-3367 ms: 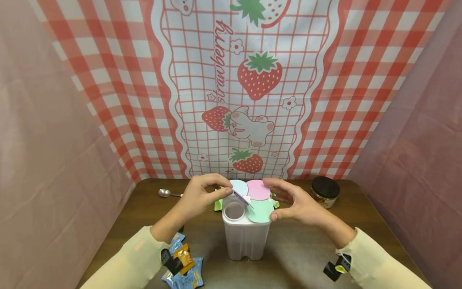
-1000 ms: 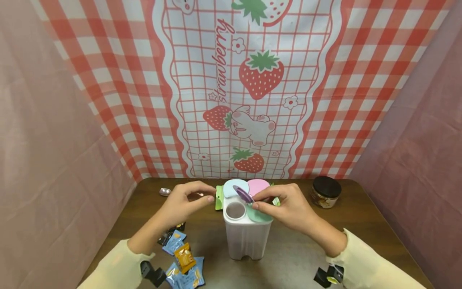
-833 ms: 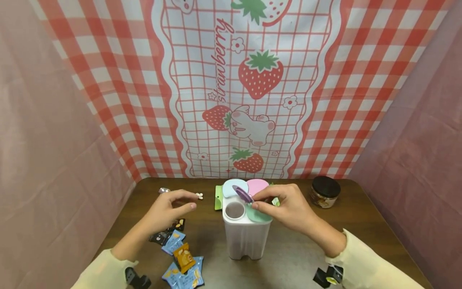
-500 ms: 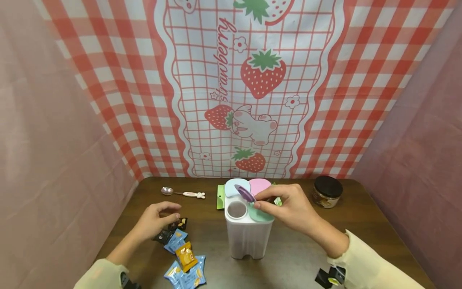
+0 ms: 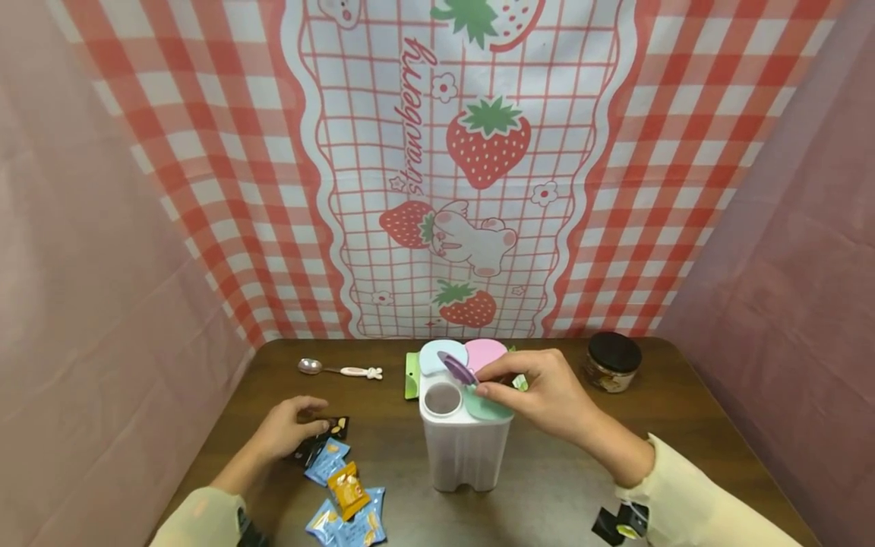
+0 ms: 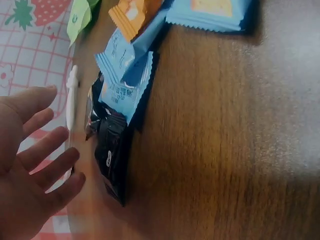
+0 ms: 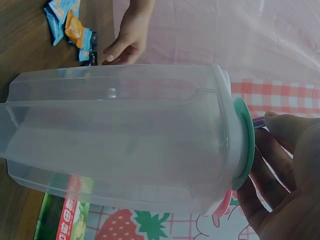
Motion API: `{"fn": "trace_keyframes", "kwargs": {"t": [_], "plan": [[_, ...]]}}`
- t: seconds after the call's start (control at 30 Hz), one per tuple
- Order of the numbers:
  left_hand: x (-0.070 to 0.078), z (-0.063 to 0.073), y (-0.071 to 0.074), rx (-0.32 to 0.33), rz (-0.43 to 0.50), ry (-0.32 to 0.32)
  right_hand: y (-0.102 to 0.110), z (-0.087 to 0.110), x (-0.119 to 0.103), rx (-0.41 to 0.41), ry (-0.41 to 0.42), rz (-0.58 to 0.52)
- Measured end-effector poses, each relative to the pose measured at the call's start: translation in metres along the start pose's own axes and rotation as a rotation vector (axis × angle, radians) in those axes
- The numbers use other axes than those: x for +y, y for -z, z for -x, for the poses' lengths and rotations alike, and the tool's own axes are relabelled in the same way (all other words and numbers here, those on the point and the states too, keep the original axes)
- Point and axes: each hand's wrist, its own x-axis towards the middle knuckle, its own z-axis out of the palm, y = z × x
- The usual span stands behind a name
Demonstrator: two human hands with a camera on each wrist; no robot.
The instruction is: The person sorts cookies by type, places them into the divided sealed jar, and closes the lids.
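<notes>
A clear plastic storage container (image 5: 465,456) stands upright on the table, its white top fitted with blue, pink and green lids (image 5: 487,404). One round opening (image 5: 443,398) at the front left is uncovered. My right hand (image 5: 547,391) pinches the raised purple lid (image 5: 458,368) by its edge, tilted beside that opening. At the left, my left hand (image 5: 290,427) hovers with spread fingers by black snack packets (image 6: 111,150); in the left wrist view a gap shows between the fingers and the packets. Blue packets (image 5: 328,461) and an orange packet (image 5: 349,490) lie nearer me.
A spoon with a bunny-ended handle (image 5: 358,372) lies at the back left. A jar with a black lid (image 5: 614,361) stands at the back right. Behind the container, a green package (image 5: 412,376) is partly hidden. Cloth hangs along the table's back and sides.
The purple lid has passed from my left hand to my right. My left hand has since moved left and toward me, from the container to the black packets. The right hand has stayed still lately.
</notes>
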Motion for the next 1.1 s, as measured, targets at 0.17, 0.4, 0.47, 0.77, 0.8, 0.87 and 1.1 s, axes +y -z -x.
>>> {"fn": "trace_keyframes", "kwargs": {"t": [0.17, 0.4, 0.47, 0.77, 0.8, 0.87, 1.1], "plan": [[-0.009, -0.002, -0.002, -0.041, -0.032, 0.008, 0.0, 0.001, 0.001, -0.003, -0.013, 0.002], [-0.018, -0.003, -0.005, -0.043, -0.059, 0.006, 0.0, 0.001, 0.0, -0.002, -0.024, 0.004], [-0.02, -0.003, -0.007, -0.026, -0.056, -0.001, 0.0, 0.001, 0.0, 0.001, -0.021, 0.007], [-0.024, -0.004, -0.009, 0.036, -0.046, 0.003, -0.001, 0.002, 0.001, -0.002, -0.03, 0.008], [-0.024, -0.004, -0.009, 0.036, -0.051, 0.007, -0.001, 0.002, 0.002, -0.003, -0.032, 0.008], [-0.025, -0.005, -0.009, 0.032, -0.069, 0.004, -0.002, 0.002, 0.002, -0.006, -0.04, 0.008], [-0.027, -0.008, -0.01, 0.022, -0.146, -0.036, -0.001, 0.002, 0.002, -0.011, -0.045, 0.012]]}}
